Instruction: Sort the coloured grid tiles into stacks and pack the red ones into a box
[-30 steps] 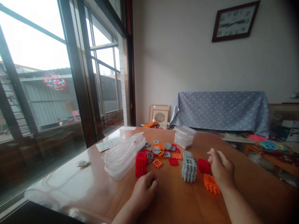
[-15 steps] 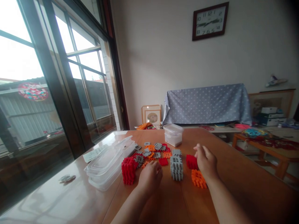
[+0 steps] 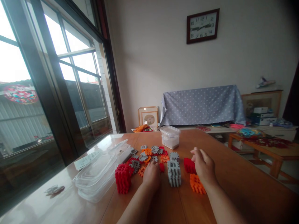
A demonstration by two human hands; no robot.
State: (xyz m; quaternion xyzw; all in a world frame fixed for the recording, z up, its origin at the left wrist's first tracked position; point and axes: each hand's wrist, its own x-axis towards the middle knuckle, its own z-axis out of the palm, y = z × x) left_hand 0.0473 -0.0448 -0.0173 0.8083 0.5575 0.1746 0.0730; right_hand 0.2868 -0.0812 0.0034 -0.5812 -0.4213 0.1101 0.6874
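My left hand (image 3: pixel 151 176) reaches over the near side of a pile of grey, orange and red interlocking plastic tiles, by a grey tile (image 3: pixel 154 159). Its fingertips are mostly hidden behind the back of the hand. My right hand (image 3: pixel 204 165) hovers beside a red tile stack (image 3: pixel 189 165), fingers curled together; whatever they may hold is hidden. Below it is an orange tile stack (image 3: pixel 196 184). Between my hands stands a grey tile stack (image 3: pixel 174 174). A taller red stack (image 3: pixel 122 179) is left of my left hand.
Clear plastic lids and boxes (image 3: pixel 94 175) lie along the left of the wooden table (image 3: pixel 163 207). A lidded clear container (image 3: pixel 170 138) stands at the far edge. A small plastic packet (image 3: pixel 54 189) lies near the window side. A low wooden table (image 3: pixel 277 149) is at right.
My left hand has moved forward, farther into the loose tiles, now partly covering a red tile. My right hand stays beside the red stack. The camera view has shifted slightly.
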